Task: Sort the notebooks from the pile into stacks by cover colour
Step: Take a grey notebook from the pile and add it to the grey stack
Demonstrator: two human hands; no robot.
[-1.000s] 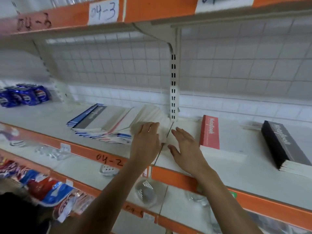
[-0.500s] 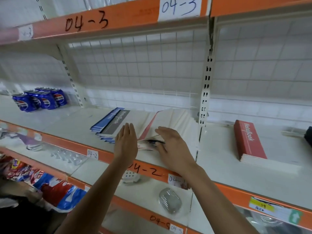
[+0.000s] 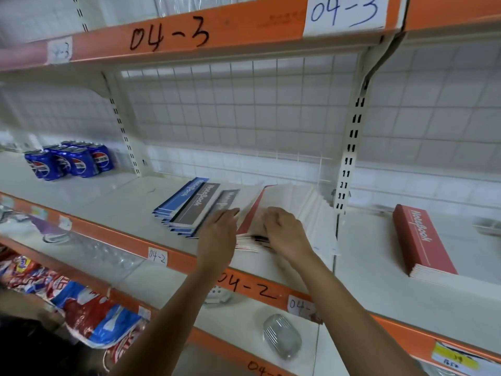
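in the head view, the pile of notebooks (image 3: pixel 244 210) lies fanned out on the white shelf (image 3: pixel 108 196) in the middle of the frame, just left of the slotted upright post (image 3: pixel 349 158). at the left end of the fan a blue cover (image 3: pixel 183 192) shows, next to it a dark grey cover (image 3: pixel 199 206) with the word "notebook", then one more grey cover (image 3: pixel 226 199), and to the right of them a notebook with a red edge (image 3: pixel 250 213) and many pale pages or back covers. the left hand (image 3: pixel 218 234) lies flat on the pile in the centre of the frame, fingers together and stretched forward, palm down, and it grips nothing. the right hand (image 3: pixel 287 234) is just beside it to the right, fingers bent down over the front edge of the pale notebooks; it looks like it pinches some of them at the edge, but the picture is blurred there and i cannot tell how many. at the right of the frame, well apart from the pile and beyond the post, a stack of red notebooks (image 3: pixel 423 240) lies on the same shelf. in the left of the frame some blue pepsi cans (image 3: pixel 70 161) stand at the back of the shelf. the orange shelf edge (image 3: pixel 252 289) below the hands has "04-2" written on it, and the orange edge above (image 3: pixel 170 33), in the upper part of the frame, has "04-3".
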